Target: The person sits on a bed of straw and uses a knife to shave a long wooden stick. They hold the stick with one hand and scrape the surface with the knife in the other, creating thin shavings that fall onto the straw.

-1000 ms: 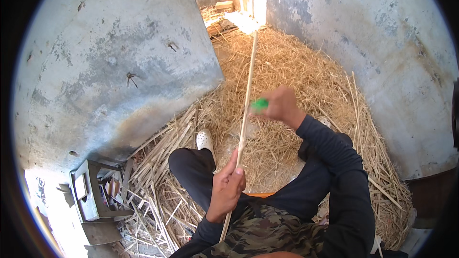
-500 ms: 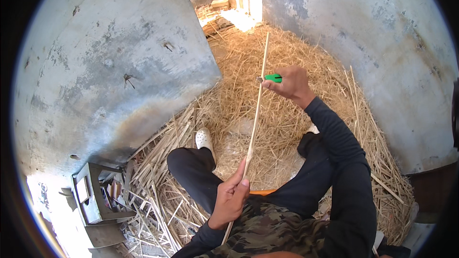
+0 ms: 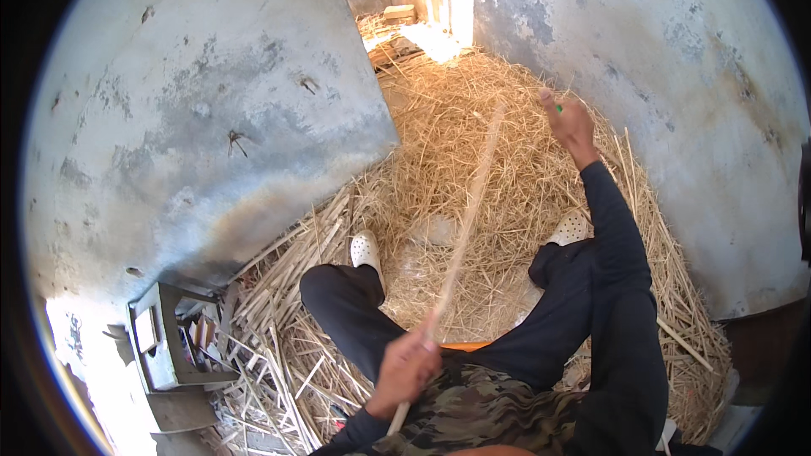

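I sit on a heap of straw (image 3: 473,169) with my dark-trousered legs and white shoes (image 3: 365,248) out in front. My left hand (image 3: 405,369) is closed around the near end of a long pale cane stick (image 3: 469,203), which slants up and away over the straw. My right hand (image 3: 569,122) is stretched far forward, off the stick's far tip, and is closed around a small green-handled tool (image 3: 557,108), mostly hidden in the fist.
Grey plastered walls (image 3: 211,118) close in on the left and right. A sunlit gap with a brick (image 3: 399,13) lies at the far end. A small metal box (image 3: 165,346) with odds and ends stands at lower left among split cane pieces.
My right hand has slid along the stick away from me, then past its far tip and off to the right. The left hand has kept its grip near my lap.
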